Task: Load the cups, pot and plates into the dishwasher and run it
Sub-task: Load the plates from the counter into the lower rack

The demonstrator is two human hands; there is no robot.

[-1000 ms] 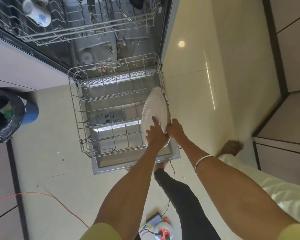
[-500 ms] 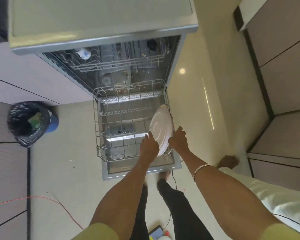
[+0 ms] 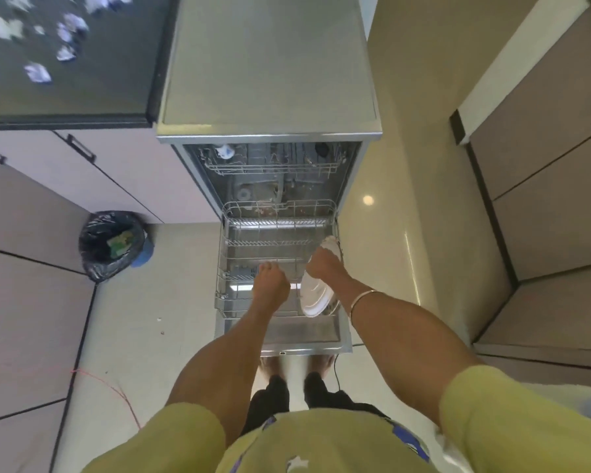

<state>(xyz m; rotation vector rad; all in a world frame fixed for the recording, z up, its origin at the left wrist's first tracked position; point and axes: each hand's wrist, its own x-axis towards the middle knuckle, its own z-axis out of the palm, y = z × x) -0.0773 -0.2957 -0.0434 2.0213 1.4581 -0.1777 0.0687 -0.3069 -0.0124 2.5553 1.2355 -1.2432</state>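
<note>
Plate point(image 3: 316, 298): white, round, glossy, on edge at right
Rack point(image 3: 277, 221): grey wire grid
Right hand point(image 3: 325, 268): grips plate's rim
Left hand point(image 3: 270, 285): curled above rack, grasp unclear

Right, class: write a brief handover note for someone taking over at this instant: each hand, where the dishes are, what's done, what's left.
Left hand: curled over the lower rack, off the plate; contact unclear.
Right hand: grips the plate, on edge at the rack's right side.
Done: a cup sits in the upper rack.
Left: release plate, load any remaining dishes, shut the door, start.
</note>
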